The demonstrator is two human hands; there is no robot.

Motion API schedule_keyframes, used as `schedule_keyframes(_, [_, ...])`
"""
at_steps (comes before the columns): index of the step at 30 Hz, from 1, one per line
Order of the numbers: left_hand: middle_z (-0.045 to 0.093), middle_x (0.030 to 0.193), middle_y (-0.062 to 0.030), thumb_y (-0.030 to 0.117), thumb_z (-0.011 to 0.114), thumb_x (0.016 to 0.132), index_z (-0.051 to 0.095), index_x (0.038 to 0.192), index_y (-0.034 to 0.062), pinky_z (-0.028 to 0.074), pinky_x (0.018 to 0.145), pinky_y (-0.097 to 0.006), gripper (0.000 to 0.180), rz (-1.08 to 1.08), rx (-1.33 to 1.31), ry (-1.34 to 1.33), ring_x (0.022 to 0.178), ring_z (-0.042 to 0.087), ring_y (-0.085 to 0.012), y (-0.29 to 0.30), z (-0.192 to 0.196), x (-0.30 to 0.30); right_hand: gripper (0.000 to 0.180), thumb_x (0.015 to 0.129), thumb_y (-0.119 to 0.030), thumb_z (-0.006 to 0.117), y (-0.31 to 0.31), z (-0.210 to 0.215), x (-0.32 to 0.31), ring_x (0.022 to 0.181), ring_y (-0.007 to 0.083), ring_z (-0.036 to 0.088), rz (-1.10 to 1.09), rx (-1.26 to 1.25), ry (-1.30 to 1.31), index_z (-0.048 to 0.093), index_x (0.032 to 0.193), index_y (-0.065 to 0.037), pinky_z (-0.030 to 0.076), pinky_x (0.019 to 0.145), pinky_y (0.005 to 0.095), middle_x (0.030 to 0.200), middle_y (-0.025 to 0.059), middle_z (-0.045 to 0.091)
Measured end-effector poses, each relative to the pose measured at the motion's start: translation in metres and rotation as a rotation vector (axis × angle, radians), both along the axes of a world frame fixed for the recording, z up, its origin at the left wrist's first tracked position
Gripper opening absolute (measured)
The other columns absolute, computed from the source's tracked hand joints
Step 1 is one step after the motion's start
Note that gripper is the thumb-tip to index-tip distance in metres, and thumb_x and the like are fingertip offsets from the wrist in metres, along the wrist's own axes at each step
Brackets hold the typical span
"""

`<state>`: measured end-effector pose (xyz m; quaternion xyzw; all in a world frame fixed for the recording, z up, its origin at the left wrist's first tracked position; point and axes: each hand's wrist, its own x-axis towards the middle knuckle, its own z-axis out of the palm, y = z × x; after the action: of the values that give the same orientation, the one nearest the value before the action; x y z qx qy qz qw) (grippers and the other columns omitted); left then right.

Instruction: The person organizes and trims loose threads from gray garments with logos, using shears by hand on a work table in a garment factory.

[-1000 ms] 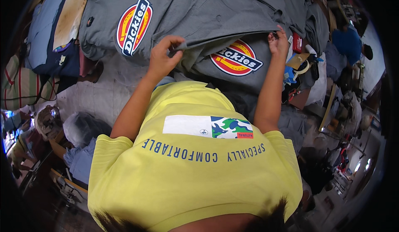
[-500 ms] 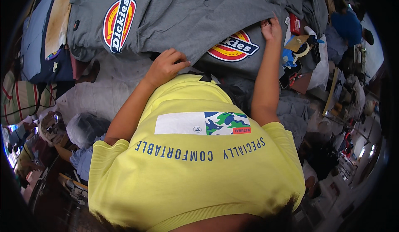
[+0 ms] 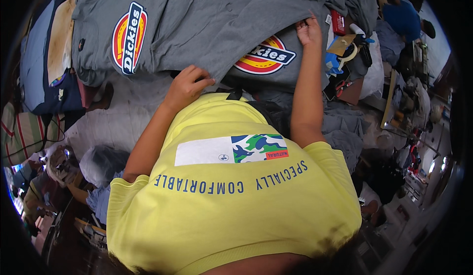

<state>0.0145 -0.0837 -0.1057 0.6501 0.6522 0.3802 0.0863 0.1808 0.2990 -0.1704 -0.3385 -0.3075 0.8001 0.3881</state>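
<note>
A large grey garment (image 3: 212, 18) with a round red, yellow and blue badge lies spread over a pile of more grey garments (image 3: 281, 73) on the table. My left hand (image 3: 186, 85) pinches the near edge of the top garment. My right hand (image 3: 309, 28) grips the same edge further right, near a second badge that shows underneath. My yellow shirt fills the lower part of the view.
A dark blue and tan garment (image 3: 44, 63) lies at the far left. Small tools and a red box (image 3: 345, 43) sit right of the pile. White fabric (image 3: 108, 122) covers the near table. Cluttered bags and bundles (image 3: 98, 161) stand lower left.
Both hands have drawn the edge of the top grey garment toward me and to the right, and more of it now lies flat over the pile.
</note>
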Motion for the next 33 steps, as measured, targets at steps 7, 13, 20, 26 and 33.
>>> schedule_keyframes(7, [0.056, 0.076, -0.0040, -0.002, 0.062, 0.058, 0.065, 0.077, 0.0057, 0.044, 0.059, -0.029, 0.020, -0.002, -0.005, -0.005, 0.071, 0.053, -0.0194, 0.000, 0.004, -0.001, 0.027, 0.082, 0.000, 0.050, -0.001, 0.002, 0.002, 0.087, 0.0228, 0.055, 0.025, -0.004, 0.009, 0.048, 0.107, -0.010, 0.049, 0.073, 0.0373, 0.099, 0.0105, 0.056])
schedule_keyframes(13, [0.056, 0.076, -0.0040, -0.001, 0.062, 0.061, 0.064, 0.078, 0.0066, 0.045, 0.060, -0.030, 0.020, -0.006, -0.024, -0.015, 0.072, 0.053, -0.0192, 0.000, 0.003, -0.002, 0.027, 0.081, 0.000, 0.050, -0.008, 0.006, -0.003, 0.087, 0.0230, 0.055, -0.033, -0.008, -0.015, 0.048, 0.106, -0.010, 0.049, 0.072, 0.0369, 0.098, 0.0101, 0.056])
schedule_keyframes(20, [0.055, 0.081, -0.0081, -0.006, 0.059, 0.066, 0.060, 0.097, 0.0090, 0.045, 0.062, -0.029, 0.034, 0.141, -0.105, -0.247, 0.070, 0.054, -0.0242, -0.002, 0.012, -0.001, 0.030, 0.080, 0.001, 0.049, 0.012, 0.000, -0.002, 0.075, 0.0226, 0.058, 0.050, 0.054, -0.140, 0.047, 0.109, -0.008, 0.049, 0.072, 0.0316, 0.088, 0.0121, 0.058])
schedule_keyframes(26, [0.050, 0.078, -0.0001, -0.001, 0.053, 0.080, 0.054, 0.108, 0.0035, 0.040, 0.060, -0.023, 0.028, 0.565, 0.156, -0.488, 0.067, 0.048, -0.0100, -0.018, 0.021, -0.046, 0.055, 0.078, -0.006, 0.060, -0.074, 0.094, -0.083, 0.102, 0.0239, 0.052, 0.403, 0.513, 0.006, 0.037, 0.128, -0.010, 0.045, 0.082, 0.0309, 0.113, 0.0137, 0.050])
schedule_keyframes(33, [0.049, 0.076, -0.0009, -0.002, 0.050, 0.078, 0.057, 0.100, 0.0021, 0.038, 0.057, -0.020, 0.023, 0.709, -0.202, -0.626, 0.064, 0.046, -0.0084, -0.052, -0.020, -0.098, 0.046, 0.070, -0.018, 0.069, -0.010, 0.040, -0.022, 0.105, 0.0259, 0.051, 0.078, 1.104, -0.996, 0.054, 0.111, -0.007, 0.044, 0.084, 0.0328, 0.115, 0.0139, 0.050])
